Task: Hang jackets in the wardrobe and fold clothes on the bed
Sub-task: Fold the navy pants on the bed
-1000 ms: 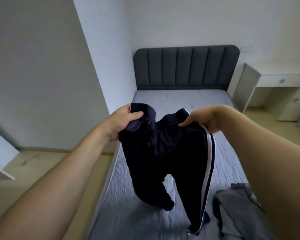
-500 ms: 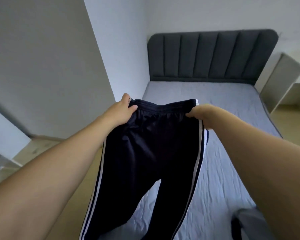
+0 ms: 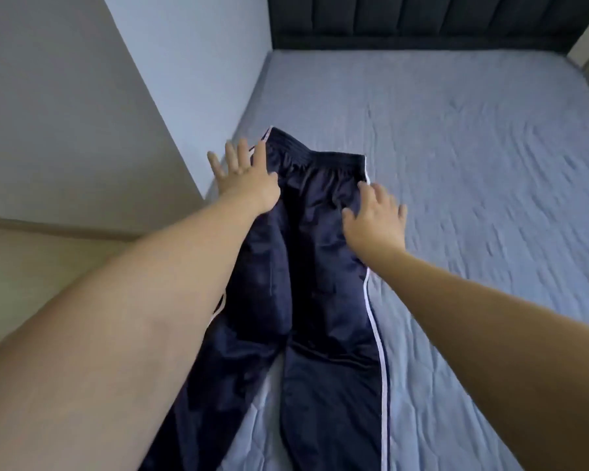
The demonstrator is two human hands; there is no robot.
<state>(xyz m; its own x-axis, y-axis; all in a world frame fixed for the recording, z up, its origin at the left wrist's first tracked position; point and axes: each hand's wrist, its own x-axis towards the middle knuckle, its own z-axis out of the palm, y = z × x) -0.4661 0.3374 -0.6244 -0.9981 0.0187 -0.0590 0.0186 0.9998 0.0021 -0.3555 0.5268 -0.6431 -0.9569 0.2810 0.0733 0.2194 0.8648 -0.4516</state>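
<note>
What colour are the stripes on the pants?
White, down the sides of the dark navy pants, in the head view.

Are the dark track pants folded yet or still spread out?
Spread out, unfolded: the track pants lie flat on the bed, both legs apart.

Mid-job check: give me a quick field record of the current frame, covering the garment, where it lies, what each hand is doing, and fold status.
garment: dark navy track pants with white side stripes
position: laid flat on the bed, waistband toward the headboard, legs running toward the camera
left hand: fingers spread, resting at the left waistband edge
right hand: fingers spread, pressing on the right hip area
fold status: not yet folded; legs lie apart
bed surface: grey-blue sheet, lightly wrinkled
</note>
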